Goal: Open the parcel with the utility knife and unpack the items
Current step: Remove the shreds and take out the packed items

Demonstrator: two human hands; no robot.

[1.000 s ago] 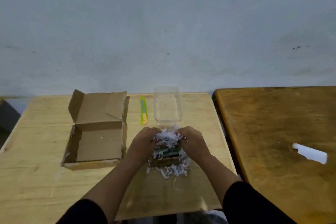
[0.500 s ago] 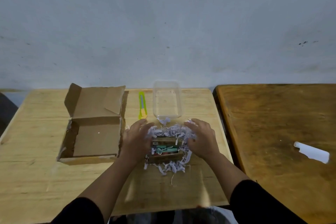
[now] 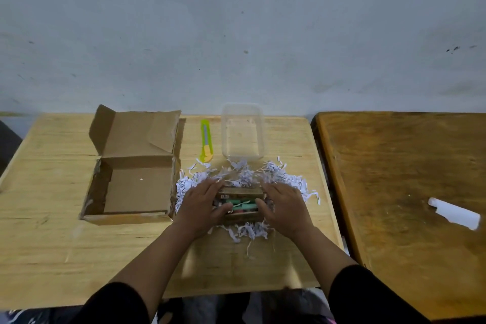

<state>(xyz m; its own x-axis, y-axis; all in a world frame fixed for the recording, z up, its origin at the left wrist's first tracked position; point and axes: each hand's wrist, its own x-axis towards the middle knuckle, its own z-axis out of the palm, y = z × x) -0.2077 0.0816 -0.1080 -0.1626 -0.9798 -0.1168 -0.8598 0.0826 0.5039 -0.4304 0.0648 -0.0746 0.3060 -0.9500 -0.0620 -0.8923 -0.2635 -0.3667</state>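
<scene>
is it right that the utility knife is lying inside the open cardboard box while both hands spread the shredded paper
Not quite. The head view shows the utility knife on the table, between the open cardboard box and clear plastic container. Both hands do spread the shredded paper.

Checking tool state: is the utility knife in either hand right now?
No. The utility knife lies on the table beside the clear tub, while both hands work in the shredded paper.

Two tables — one light (image 3: 52, 231), one dark (image 3: 407, 192) — carry one opened cardboard parcel (image 3: 136, 166), one utility knife (image 3: 206, 141), one clear plastic tub (image 3: 243, 134), one small item box (image 3: 240, 201), one heap of shredded paper (image 3: 284, 177) and one white object (image 3: 453, 213); two hands — left (image 3: 201, 209), right (image 3: 285, 206).
</scene>
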